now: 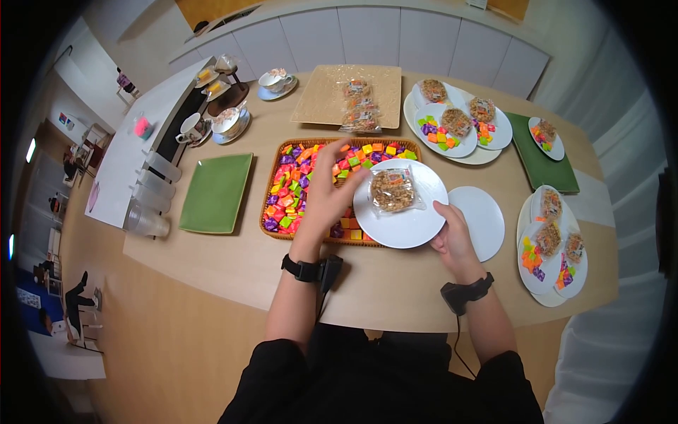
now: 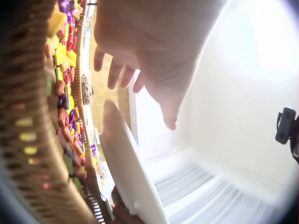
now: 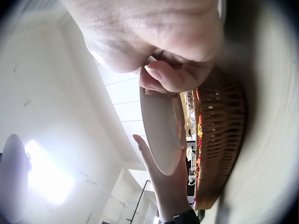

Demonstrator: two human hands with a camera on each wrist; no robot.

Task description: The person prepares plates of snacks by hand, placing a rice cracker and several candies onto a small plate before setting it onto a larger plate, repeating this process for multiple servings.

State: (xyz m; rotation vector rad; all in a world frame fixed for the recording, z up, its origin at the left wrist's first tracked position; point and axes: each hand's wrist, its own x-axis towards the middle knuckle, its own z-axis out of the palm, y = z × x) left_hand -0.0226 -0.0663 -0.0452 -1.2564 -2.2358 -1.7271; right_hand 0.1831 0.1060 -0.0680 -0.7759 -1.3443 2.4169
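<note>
A white plate with one wrapped crumbly round snack on it is gripped at its right rim by my right hand. The right wrist view shows the fingers of that hand curled at the rim of the plate. My left hand is held over the wicker basket of colourful wrapped candies, just left of the plate, fingers extended and thumb apart. In the left wrist view the left hand holds nothing, and a gap separates it from the plate.
An empty white plate lies at right. Beyond are filled plates, a tan tray with wrapped snacks, and a green tray. Another green plate, cups and clear plastic cups stand at left.
</note>
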